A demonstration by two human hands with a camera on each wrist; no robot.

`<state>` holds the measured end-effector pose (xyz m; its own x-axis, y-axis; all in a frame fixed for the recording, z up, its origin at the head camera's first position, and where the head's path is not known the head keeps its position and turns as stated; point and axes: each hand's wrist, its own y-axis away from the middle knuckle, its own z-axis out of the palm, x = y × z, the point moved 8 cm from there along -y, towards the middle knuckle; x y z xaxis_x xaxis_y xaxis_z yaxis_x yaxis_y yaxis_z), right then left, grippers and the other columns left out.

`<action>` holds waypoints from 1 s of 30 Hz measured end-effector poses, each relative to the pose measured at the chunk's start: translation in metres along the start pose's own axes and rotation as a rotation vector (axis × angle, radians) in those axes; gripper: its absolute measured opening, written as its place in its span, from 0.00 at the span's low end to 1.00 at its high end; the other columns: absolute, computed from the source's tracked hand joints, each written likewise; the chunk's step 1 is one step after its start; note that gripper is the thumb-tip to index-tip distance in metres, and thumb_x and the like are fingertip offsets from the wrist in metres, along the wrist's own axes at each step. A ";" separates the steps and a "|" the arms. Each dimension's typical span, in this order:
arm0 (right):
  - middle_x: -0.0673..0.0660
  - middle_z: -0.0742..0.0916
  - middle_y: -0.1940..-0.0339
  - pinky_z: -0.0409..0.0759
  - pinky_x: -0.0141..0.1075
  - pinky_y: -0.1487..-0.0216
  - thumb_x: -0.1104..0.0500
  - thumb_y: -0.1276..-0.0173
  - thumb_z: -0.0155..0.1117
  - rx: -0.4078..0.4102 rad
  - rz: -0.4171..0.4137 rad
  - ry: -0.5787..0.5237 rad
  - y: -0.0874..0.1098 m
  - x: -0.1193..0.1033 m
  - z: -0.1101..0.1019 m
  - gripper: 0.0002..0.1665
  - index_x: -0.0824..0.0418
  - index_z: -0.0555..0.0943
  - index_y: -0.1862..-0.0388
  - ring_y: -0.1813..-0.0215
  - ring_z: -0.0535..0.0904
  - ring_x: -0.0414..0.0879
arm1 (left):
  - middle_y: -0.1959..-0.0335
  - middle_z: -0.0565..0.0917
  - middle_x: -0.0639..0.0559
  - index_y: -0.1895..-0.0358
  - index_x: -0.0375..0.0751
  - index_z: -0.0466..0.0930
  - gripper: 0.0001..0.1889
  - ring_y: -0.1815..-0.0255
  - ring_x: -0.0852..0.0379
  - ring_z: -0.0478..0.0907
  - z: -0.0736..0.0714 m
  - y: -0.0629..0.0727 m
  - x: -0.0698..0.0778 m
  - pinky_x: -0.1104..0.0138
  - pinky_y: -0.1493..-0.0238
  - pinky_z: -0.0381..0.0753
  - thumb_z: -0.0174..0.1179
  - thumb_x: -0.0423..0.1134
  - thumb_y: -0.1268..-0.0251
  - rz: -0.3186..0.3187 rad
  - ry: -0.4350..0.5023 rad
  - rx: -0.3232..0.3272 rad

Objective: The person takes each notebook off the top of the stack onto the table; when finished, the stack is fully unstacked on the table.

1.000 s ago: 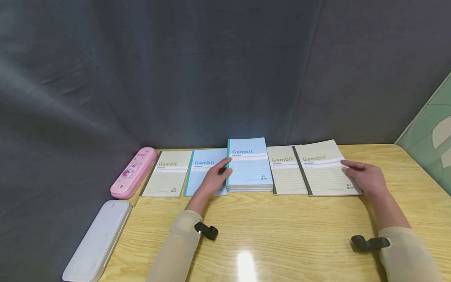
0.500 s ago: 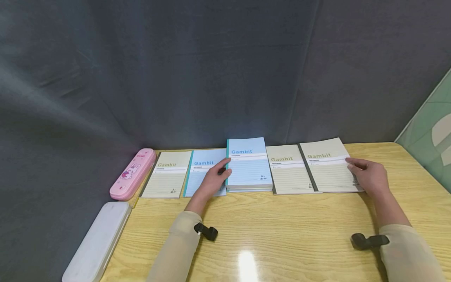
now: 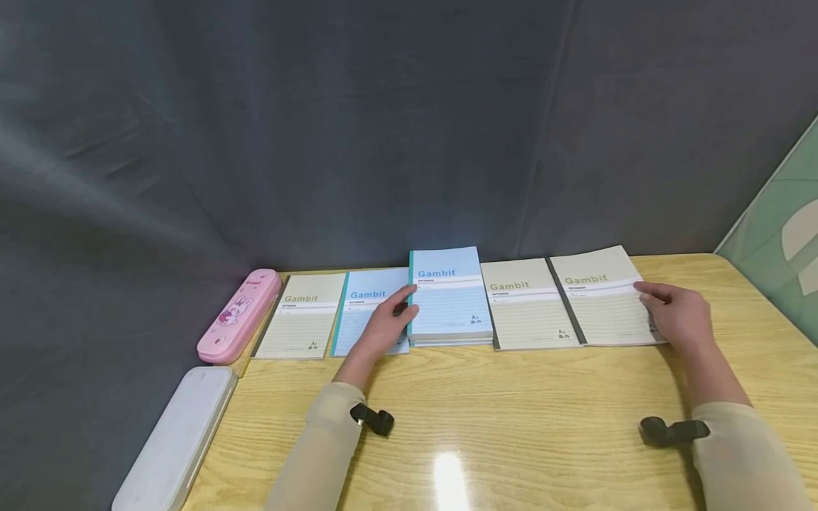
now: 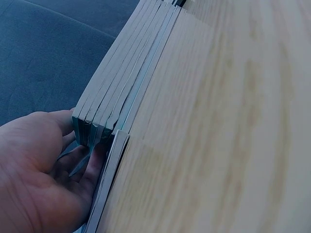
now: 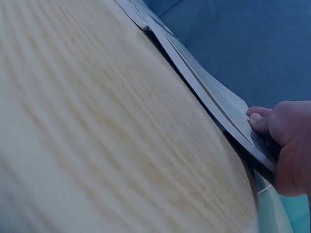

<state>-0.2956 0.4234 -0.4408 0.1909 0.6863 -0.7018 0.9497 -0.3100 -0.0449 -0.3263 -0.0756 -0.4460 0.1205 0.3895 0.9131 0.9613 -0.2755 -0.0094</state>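
In the head view my left hand (image 3: 383, 326) touches the left, spine side of a stack of blue notebooks (image 3: 450, 294), with thumb and forefinger apart along that edge. The left wrist view shows the stack's layered edges (image 4: 121, 63) and several fingers against the spines. My right hand (image 3: 684, 316) pinches the right edge of a cream notebook (image 3: 603, 298) with a dark spine. Its right side looks lifted and slightly bowed in the right wrist view, where the thumb lies on the cover (image 5: 233, 109). Between stack and held notebook lies another cream notebook (image 3: 527, 305).
Left of the stack lie a blue notebook (image 3: 361, 312) and a cream notebook (image 3: 300, 319). Further left are a pink pencil case (image 3: 239, 316) and a white case (image 3: 175, 440). A dark curtain (image 3: 396, 128) hangs behind the wooden table (image 3: 511, 426).
My right hand has moved right with the cream notebook, uncovering more of the cream notebook beside it. The left hand has stayed at the blue stack.
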 end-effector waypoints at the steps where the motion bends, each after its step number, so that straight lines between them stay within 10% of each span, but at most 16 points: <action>1: 0.77 0.71 0.30 0.66 0.63 0.37 0.56 0.17 0.46 0.003 -0.002 0.003 0.000 0.000 -0.001 0.25 0.71 0.76 0.33 0.31 0.65 0.74 | 0.20 0.59 0.53 0.22 0.54 0.65 0.27 0.26 0.47 0.64 0.000 0.000 0.000 0.51 0.30 0.67 0.53 0.46 0.20 -0.003 0.002 -0.001; 21: 0.78 0.76 0.37 0.68 0.65 0.41 0.56 0.17 0.49 0.047 -0.092 0.093 -0.002 -0.004 0.000 0.23 0.71 0.78 0.37 0.38 0.70 0.73 | 0.21 0.61 0.51 0.23 0.54 0.66 0.27 0.26 0.45 0.65 -0.002 0.000 0.000 0.50 0.30 0.66 0.55 0.46 0.21 0.004 -0.008 0.017; 30: 0.75 0.83 0.53 0.70 0.50 0.59 0.57 0.22 0.54 0.120 -0.114 0.143 0.002 -0.010 -0.010 0.20 0.73 0.83 0.47 0.54 0.76 0.67 | 0.21 0.61 0.51 0.23 0.54 0.66 0.27 0.26 0.46 0.64 -0.002 -0.001 0.000 0.51 0.29 0.66 0.55 0.47 0.21 0.005 -0.009 0.009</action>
<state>-0.2937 0.4221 -0.4268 0.1252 0.8054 -0.5793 0.9324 -0.2951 -0.2087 -0.3275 -0.0769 -0.4449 0.1272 0.3966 0.9091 0.9629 -0.2694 -0.0172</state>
